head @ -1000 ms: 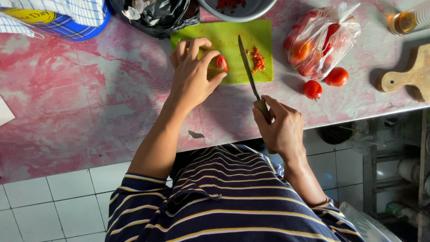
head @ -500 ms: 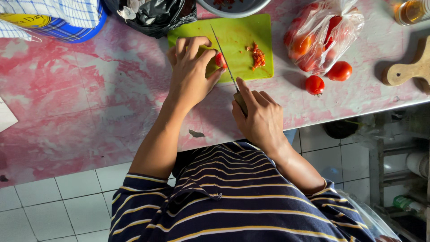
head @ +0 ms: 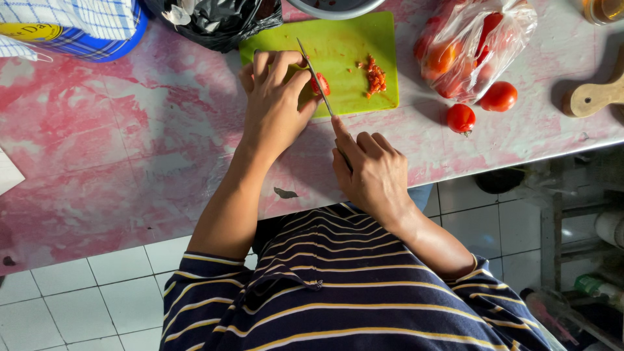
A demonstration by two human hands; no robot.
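A pink marbled stone tabletop (head: 130,149) carries a bright green plastic cutting board (head: 354,45). The left hand (head: 276,104) curls over a small red tomato piece (head: 320,84), pinning it to the board. The right hand (head: 372,172) grips a slim steel knife (head: 316,78), probably touching the tomato piece.
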